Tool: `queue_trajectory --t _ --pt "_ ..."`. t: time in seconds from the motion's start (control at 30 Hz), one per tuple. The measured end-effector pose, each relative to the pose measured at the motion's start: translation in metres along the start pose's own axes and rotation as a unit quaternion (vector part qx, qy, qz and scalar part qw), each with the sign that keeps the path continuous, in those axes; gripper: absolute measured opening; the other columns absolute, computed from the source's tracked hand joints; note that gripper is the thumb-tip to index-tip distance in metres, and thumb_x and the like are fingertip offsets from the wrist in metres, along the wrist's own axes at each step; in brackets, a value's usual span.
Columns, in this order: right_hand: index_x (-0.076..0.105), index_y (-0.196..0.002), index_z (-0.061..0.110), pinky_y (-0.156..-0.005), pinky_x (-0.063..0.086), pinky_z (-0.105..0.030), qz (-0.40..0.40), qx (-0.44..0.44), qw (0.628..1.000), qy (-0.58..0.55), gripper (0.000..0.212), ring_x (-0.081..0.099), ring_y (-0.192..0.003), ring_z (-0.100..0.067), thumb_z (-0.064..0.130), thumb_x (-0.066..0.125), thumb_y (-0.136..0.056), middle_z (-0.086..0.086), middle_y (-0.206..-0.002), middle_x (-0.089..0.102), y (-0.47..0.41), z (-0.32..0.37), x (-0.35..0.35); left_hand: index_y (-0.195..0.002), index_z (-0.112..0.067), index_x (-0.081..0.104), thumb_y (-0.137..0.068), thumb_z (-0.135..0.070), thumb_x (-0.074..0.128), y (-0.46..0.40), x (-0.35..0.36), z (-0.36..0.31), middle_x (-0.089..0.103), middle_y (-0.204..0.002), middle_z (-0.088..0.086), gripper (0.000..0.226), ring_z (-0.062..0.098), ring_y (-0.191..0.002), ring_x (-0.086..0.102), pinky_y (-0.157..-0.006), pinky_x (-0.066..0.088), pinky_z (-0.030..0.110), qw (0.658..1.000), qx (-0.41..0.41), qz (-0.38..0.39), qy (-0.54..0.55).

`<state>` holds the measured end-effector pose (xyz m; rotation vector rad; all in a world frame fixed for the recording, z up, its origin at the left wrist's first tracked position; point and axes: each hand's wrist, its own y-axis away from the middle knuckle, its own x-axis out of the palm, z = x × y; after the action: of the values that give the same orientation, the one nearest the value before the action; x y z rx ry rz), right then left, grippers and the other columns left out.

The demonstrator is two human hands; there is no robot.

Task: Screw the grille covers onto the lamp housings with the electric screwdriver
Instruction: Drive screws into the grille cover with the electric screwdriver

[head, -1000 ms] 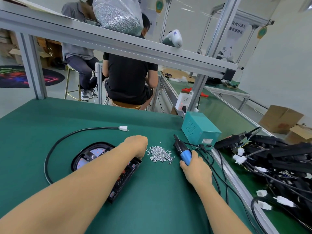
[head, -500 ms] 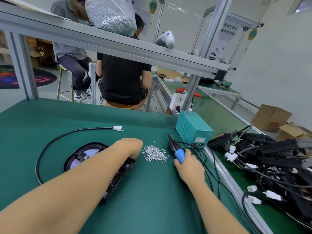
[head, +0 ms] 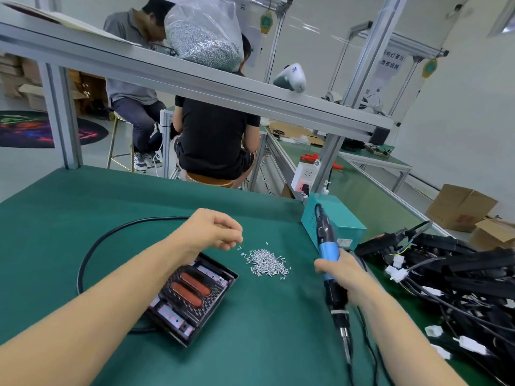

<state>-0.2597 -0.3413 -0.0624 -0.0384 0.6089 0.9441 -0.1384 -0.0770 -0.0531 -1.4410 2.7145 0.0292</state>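
Seemingly early: right hand [head: 338,270] gripping electric screwdriver [head: 328,254], bit pointing down; left hand [head: 214,231] loosely curling beside screws [head: 266,261], pinch unclear; grille-covered lamp housing [head: 192,295] lying lower centre, awaiting screws.

I'm on a factory assembly line: my green-matted table [head: 83,207] sits under an aluminium-frame shelf [head: 223,90], a heap of loose screws [head: 266,263] lies before me, and other workers [head: 214,137] sit at benches [head: 362,188] beyond.
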Motion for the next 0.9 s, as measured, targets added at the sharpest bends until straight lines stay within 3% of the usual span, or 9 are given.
queue_trajectory --t 0.1,0.2,0.33,0.47,0.6,0.9 --pt "0.053 -0.097 0.011 -0.046 0.044 -0.024 0.035 -0.010 0.961 -0.276 0.025 0.047 -0.044 -0.018 -0.008 0.056 -0.080 -0.008 -0.062 0.050 0.019 0.032 -0.010 -0.076 -0.004 0.074 -0.064 0.004 0.077 0.023 -0.014 -0.002 0.071 -0.074 0.014 0.015 0.015 -0.057 0.063 -0.056 0.052 0.020 0.988 -0.007 -0.038 0.152" --pt "0.055 -0.091 0.019 -0.047 0.049 -0.019 0.062 -0.090 0.856 -0.506 0.025 0.053 -0.045 -0.011 -0.006 0.053 -0.086 -0.001 -0.059 0.053 0.046 0.069 -0.008 -0.076 -0.004 0.076 -0.060 -0.003 0.073 0.046 -0.018 -0.003 0.072 -0.077 0.015 0.016 0.015 -0.059 0.065 -0.055 0.053 0.020 0.973 -0.007 -0.050 0.227" --pt "0.052 -0.084 0.019 -0.055 0.047 -0.018 0.064 -0.203 0.748 -0.629 0.017 0.051 -0.050 -0.008 0.004 0.054 -0.090 0.004 -0.061 0.053 0.084 0.111 0.015 -0.084 -0.001 0.072 -0.067 -0.006 0.069 0.071 -0.017 -0.001 0.070 -0.075 0.015 0.018 0.015 -0.057 0.062 -0.051 0.052 0.021 0.957 -0.006 -0.054 0.283" --pt "0.053 -0.084 0.020 -0.055 0.046 -0.017 0.066 -0.240 0.673 -0.696 0.017 0.048 -0.048 -0.006 0.007 0.047 -0.093 0.007 -0.058 0.050 0.108 0.134 0.039 -0.082 -0.003 0.072 -0.067 -0.011 0.070 0.089 -0.013 -0.002 0.068 -0.074 0.015 0.017 0.015 -0.056 0.060 -0.047 0.051 0.022 0.960 -0.009 -0.051 0.275" --pt "0.052 -0.084 0.022 -0.053 0.044 -0.017 0.076 -0.269 0.657 -0.701 0.015 0.047 -0.046 -0.005 0.007 0.051 -0.080 0.008 -0.056 0.048 0.121 0.145 0.059 -0.074 -0.006 0.076 -0.066 -0.011 0.070 0.101 -0.009 -0.005 0.069 -0.075 0.016 0.011 0.016 -0.057 0.061 -0.048 0.051 0.023 0.961 0.011 -0.048 0.271" --pt "0.052 -0.087 0.022 -0.053 0.043 -0.019 0.077 -0.299 0.679 -0.667 0.020 0.046 -0.047 -0.005 0.009 0.053 -0.072 0.008 -0.057 0.048 0.127 0.146 0.072 -0.077 -0.005 0.076 -0.065 -0.013 0.071 0.106 -0.007 -0.006 0.070 -0.075 0.017 0.015 0.017 -0.059 0.063 -0.051 0.053 0.024 0.957 0.034 -0.057 0.284"
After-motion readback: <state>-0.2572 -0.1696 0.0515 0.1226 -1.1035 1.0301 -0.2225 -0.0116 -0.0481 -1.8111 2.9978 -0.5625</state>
